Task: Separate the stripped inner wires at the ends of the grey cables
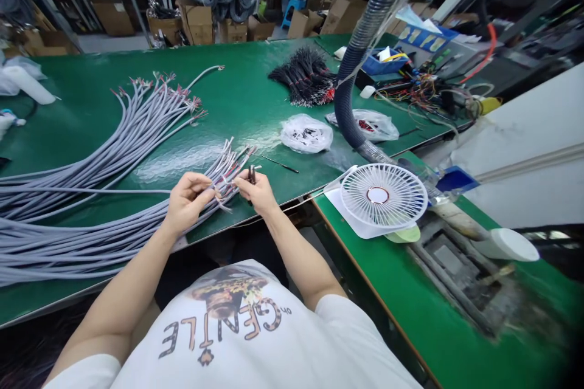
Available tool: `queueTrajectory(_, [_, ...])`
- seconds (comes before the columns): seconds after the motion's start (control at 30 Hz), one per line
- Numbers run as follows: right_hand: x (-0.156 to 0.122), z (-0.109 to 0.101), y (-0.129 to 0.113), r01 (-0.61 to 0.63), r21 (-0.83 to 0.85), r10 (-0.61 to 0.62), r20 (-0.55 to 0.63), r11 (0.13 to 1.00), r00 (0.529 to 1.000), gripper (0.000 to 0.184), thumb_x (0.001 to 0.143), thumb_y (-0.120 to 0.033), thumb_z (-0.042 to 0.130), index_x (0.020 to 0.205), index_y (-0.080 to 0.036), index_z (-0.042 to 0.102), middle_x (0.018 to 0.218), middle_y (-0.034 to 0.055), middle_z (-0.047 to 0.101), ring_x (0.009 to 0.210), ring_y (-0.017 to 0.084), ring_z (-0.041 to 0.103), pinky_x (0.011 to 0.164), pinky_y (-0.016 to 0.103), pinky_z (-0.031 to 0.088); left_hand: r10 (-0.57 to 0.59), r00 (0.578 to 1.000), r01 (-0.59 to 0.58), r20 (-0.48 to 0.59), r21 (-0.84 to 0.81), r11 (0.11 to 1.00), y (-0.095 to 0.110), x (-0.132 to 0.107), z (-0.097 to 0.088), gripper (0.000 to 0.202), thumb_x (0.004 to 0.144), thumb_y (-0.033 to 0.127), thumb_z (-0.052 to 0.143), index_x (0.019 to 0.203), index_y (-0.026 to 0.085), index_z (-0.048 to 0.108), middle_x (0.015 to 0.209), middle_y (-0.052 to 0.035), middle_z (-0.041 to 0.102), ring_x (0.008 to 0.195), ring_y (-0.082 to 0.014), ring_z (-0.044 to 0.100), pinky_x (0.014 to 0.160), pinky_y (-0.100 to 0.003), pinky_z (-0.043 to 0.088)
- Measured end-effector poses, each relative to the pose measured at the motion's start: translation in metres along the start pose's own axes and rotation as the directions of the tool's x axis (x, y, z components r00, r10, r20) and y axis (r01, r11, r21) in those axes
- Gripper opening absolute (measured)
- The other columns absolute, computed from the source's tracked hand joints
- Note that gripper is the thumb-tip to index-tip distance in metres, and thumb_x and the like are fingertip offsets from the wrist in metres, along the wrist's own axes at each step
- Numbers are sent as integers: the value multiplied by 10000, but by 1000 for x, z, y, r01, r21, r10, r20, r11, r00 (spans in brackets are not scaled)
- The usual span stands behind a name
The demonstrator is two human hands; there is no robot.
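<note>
On the green workbench lie two bundles of grey cable with stripped ends, the farther bundle fanned out, the nearer bundle at our hands. Our left hand pinches thin cores from its ends; our right hand closes narrowly on a small dark piece, its form hidden by the fingers, and we cannot tell how many ends are finished

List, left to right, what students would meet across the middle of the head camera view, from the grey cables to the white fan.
Grey sheathed cables → left hand → right hand → clear plastic bag → white desk fan
</note>
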State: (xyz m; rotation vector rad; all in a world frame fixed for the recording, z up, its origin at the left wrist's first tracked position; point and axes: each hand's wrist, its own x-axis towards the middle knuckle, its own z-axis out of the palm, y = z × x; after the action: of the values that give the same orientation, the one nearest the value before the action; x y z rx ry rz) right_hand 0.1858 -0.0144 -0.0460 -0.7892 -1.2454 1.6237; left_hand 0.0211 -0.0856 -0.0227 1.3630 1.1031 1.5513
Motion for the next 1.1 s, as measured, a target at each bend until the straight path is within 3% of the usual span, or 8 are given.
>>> queueTrajectory(0.13, [-21, -7, -21, 295, -205, -293, 42, 933, 955, 267, 813, -404, 624, 704, -163, 586, 530, -47, 464, 458, 72, 419, 474, 227, 355, -48, 998, 48, -34, 10, 999, 2, 15, 0, 223, 760, 310, 695, 878, 157, 585, 683, -40, 708, 380, -43, 441, 398, -178, 325])
queueTrajectory(0.27, [-35, -3, -36, 582, -370, -538, 226, 724, 812, 210, 871, -327, 575, 738, -169, 615, 837, 63, 651, 800, 155, 613, 767, 314, 494, -10, 998, 17, -66, 97, 995, 0, 19, 4, 166, 747, 276, 694, 842, 148, 646, 657, -22, 678, 456, -68, 507, 440, -187, 377])
queueTrajectory(0.43, [-44, 12, -41, 667, -432, -587, 322, 606, 742, 206, 910, -239, 508, 729, -177, 584, 888, 96, 708, 847, 163, 662, 779, 303, 518, 6, 998, 7, -66, 195, 981, -3, 22, 6, 151, 762, 271, 674, 841, 142, 669, 638, 1, 648, 440, -57, 475, 437, -184, 383])
queueTrajectory(0.53, [-48, 16, -42, 693, -459, -611, 339, 556, 715, 182, 895, -208, 524, 725, -176, 578, 869, 96, 709, 836, 159, 667, 763, 292, 520, -33, 999, 37, -31, 154, 987, -3, 26, 6, 156, 768, 289, 673, 829, 152, 629, 624, 14, 630, 411, -49, 452, 413, -176, 374])
queueTrajectory(0.67, [-45, 11, -47, 602, -401, -546, 257, 690, 797, 205, 891, -227, 542, 697, -173, 581, 830, 73, 701, 771, 148, 664, 742, 290, 516, -11, 1000, 8, 15, 143, 990, -4, 29, 5, 162, 768, 276, 686, 810, 172, 569, 723, 5, 630, 469, -59, 504, 455, -184, 423])
queueTrajectory(0.8, [-34, 3, -54, 458, -204, -440, 128, 866, 889, 164, 874, -280, 582, 771, -162, 630, 636, 12, 651, 529, 103, 583, 589, 253, 485, 168, 984, -177, 61, 196, 964, -6, 30, 3, 92, 815, 237, 631, 797, 174, 567, 859, -40, 634, 592, -83, 553, 514, -198, 458])
queueTrajectory(0.97, [-29, 3, -67, 302, -153, -295, 69, 941, 953, 259, 855, -374, 601, 815, -130, 677, 470, -31, 567, 399, 75, 501, 480, 212, 419, 431, 878, -479, 211, 421, 770, 4, 26, 0, 159, 821, 77, 525, 767, 176, 637, 897, -56, 671, 834, -141, 634, 733, -259, 516])
queueTrajectory(1.1, [-29, 6, -72, 270, -132, -259, 99, 954, 961, 330, 844, -430, 607, 866, -109, 682, 459, -51, 535, 398, 60, 486, 491, 201, 426, 470, 855, -512, 218, 498, 700, 5, 28, -5, 286, 805, 54, 536, 968, 223, 698, 970, -24, 682, 683, -95, 633, 652, -222, 519])
